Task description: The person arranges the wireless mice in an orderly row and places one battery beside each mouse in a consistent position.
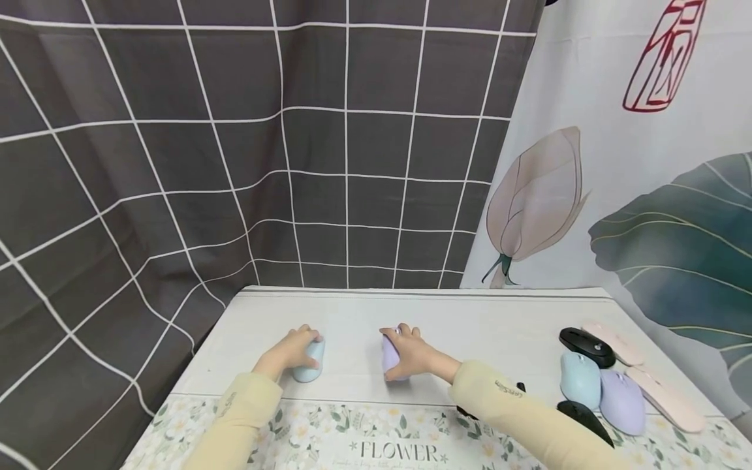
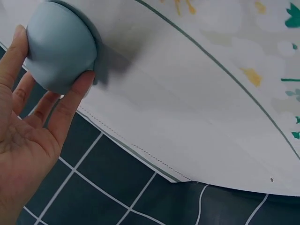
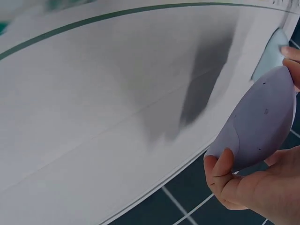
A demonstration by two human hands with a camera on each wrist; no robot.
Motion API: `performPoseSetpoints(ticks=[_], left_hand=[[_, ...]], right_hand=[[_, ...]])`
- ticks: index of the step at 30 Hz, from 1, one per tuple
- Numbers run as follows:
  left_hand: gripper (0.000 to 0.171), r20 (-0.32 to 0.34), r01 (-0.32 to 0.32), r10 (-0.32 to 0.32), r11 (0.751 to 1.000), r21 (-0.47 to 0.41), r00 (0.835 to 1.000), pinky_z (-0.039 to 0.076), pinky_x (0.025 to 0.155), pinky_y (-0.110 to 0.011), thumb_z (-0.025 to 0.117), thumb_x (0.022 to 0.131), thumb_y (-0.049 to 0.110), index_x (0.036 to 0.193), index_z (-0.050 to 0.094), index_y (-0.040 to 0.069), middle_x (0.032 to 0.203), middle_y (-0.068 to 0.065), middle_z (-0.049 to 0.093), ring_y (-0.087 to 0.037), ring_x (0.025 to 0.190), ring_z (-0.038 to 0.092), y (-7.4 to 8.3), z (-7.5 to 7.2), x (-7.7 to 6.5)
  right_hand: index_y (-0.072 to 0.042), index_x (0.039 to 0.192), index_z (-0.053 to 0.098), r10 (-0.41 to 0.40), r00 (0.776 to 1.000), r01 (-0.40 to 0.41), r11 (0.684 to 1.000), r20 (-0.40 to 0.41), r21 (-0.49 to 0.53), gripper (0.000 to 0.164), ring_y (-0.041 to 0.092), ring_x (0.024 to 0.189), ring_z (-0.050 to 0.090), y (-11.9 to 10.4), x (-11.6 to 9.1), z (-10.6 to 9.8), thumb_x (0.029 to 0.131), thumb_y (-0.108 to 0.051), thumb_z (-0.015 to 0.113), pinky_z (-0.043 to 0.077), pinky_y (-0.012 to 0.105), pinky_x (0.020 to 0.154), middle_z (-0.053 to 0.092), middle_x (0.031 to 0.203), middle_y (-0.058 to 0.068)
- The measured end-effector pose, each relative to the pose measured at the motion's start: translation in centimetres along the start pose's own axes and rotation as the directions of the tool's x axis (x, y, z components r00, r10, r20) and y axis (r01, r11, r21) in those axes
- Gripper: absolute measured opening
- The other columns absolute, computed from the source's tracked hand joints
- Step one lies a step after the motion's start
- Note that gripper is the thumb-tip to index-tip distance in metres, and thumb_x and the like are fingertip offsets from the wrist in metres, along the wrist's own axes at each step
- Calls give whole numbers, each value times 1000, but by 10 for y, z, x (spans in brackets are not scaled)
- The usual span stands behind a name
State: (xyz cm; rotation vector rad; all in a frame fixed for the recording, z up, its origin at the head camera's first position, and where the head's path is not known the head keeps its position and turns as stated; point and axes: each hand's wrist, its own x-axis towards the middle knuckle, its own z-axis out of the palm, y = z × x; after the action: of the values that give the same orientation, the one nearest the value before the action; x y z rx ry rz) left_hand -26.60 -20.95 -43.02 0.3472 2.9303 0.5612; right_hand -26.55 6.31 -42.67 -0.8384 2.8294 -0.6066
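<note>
In the head view, my left hand grips a light blue computer mouse on the white part of the mat. The left wrist view shows thumb and fingers spread around the sides of this blue mouse, its smooth curved shell towards the camera. To the right, my right hand holds a purple computer mouse between thumb and fingers. In the right wrist view the purple mouse stands tilted, with a dark shadow on the mat beside it. The palms are partly hidden in the head view.
At the right lie a black mouse, another light blue mouse, another purple mouse, a second black mouse and two long pale pink things. Small black objects show by my right sleeve. A dark grid curtain hangs behind the table.
</note>
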Motion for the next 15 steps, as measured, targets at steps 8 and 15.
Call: performPoseSetpoints(ticks=[8, 15], left_hand=[[57, 10, -11, 10, 1000, 16, 1000, 42, 96, -61, 78, 68, 22, 118, 59, 2, 118, -20, 56, -50, 116, 48, 2, 0, 4], [59, 13, -8, 8, 1000, 14, 1000, 43, 94, -60, 79, 69, 19, 120, 58, 1, 119, -21, 55, -48, 112, 50, 4, -1, 1]], right_hand=[[-6, 139, 40, -2, 1000, 2, 1000, 12, 12, 89, 44, 111, 44, -16, 15, 9, 65, -28, 83, 50, 57, 84, 36, 136, 34], [-8, 139, 40, 16, 999, -16, 1000, 47, 11, 88, 39, 111, 44, -25, 29, 23, 65, -29, 83, 50, 54, 85, 38, 137, 29]])
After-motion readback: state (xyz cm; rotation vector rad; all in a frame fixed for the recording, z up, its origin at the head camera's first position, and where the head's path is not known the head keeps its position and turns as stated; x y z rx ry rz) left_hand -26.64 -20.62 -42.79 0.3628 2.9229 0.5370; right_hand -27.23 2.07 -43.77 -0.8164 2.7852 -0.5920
